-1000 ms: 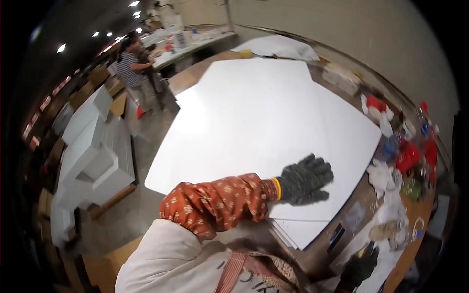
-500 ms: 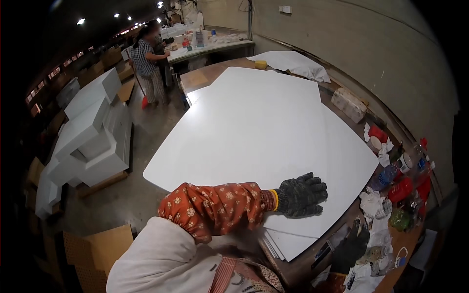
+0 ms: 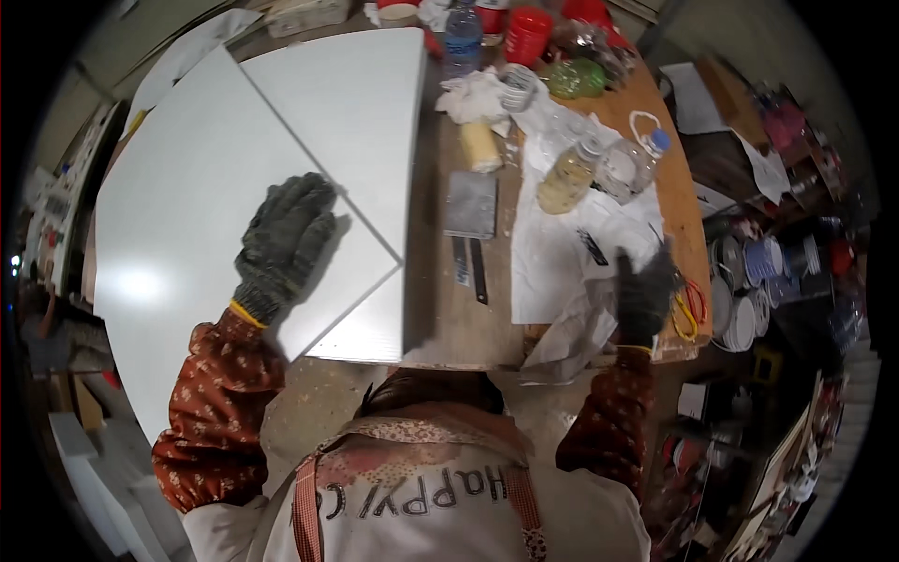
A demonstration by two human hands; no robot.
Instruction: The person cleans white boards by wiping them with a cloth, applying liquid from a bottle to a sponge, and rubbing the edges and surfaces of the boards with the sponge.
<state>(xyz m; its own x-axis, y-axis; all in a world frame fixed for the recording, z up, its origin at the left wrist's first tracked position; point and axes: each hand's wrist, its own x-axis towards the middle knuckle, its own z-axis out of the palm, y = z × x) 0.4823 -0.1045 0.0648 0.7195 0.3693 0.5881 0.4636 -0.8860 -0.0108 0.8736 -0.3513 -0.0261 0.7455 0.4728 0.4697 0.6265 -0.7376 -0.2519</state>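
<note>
On table (image 3: pixel 429 323), left side: white board (image 3: pixel 178 206) overlapping second board (image 3: pixel 361 112) | left hand (image 3: pixel 284 242): gloved, palm down on white board, fingers extended | right hand (image 3: pixel 646 290): at white sheet (image 3: pixel 557 253), blurred; grip cannot be determined

The gloved left hand (image 3: pixel 284 244) rests, fingers together, on the upper white panel (image 3: pixel 178 206). Right of the panels, the brown surface (image 3: pixel 434 309) carries a flat grey block (image 3: pixel 470 208) and clear bottles (image 3: pixel 567 178); the right hand (image 3: pixel 645 295), blurred, is beside red-and-yellow loops (image 3: pixel 690 314).
</note>
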